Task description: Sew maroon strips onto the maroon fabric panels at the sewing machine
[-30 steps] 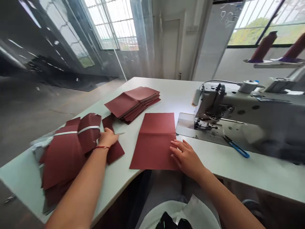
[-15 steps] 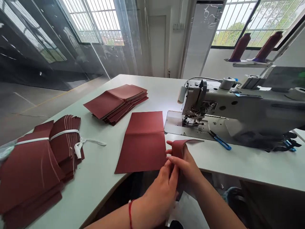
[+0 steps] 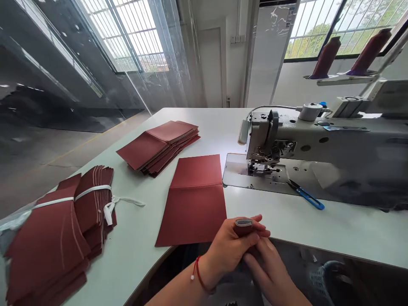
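My left hand [image 3: 228, 246] is wrapped round a folded dark red leather piece [image 3: 243, 228], just over the table's front edge. Only the piece's folded end, with its greyish inner side, shows above the fingers. Close against it, my right hand [image 3: 269, 263] is closed on the lower part of the same piece; some of its fingers are hidden. Left of the hands, a stitched red leather panel [image 3: 194, 210] lies flat on the white table [image 3: 134, 229], with a seam across it.
A stack of red panels [image 3: 159, 142] lies farther back. At left are bundles of red pieces [image 3: 47, 238] tied with white strips. A sewing machine [image 3: 306, 148] stands at right, blue thread snips [image 3: 307, 195] beside its bed. Two thread cones [image 3: 327, 57] rise behind.
The leather piece, earlier curved over my right fingers with a long tail showing, is now folded up within my left hand. Both hands have shifted right; the view has tilted slightly.
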`<state>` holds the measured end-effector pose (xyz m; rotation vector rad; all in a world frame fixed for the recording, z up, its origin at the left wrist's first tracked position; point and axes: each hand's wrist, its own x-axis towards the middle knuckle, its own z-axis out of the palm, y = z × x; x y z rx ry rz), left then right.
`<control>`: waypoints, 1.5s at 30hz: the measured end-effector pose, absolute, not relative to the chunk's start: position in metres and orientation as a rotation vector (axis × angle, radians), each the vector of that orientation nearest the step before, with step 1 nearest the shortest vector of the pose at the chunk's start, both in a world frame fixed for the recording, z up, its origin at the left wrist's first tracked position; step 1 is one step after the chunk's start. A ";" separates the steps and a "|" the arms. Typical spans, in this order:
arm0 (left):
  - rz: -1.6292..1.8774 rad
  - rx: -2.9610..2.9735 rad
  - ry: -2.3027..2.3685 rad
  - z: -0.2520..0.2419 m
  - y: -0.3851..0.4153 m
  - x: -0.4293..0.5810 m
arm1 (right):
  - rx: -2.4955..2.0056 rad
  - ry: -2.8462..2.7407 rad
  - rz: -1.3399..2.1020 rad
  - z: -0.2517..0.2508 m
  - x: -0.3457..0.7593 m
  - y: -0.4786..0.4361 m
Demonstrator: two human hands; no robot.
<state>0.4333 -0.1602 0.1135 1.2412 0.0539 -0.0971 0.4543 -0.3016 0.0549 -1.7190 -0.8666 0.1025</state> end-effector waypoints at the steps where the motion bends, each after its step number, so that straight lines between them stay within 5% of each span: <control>1: -0.122 1.217 0.026 0.114 -0.160 0.431 | -1.714 -0.852 0.077 0.051 0.453 -0.304; 31: -0.170 1.271 -0.028 0.130 -0.162 0.397 | -1.516 -0.161 0.288 0.073 0.413 -0.301; 45: -0.167 1.309 -0.062 0.131 -0.163 0.395 | -1.679 -0.183 0.080 0.079 0.403 -0.298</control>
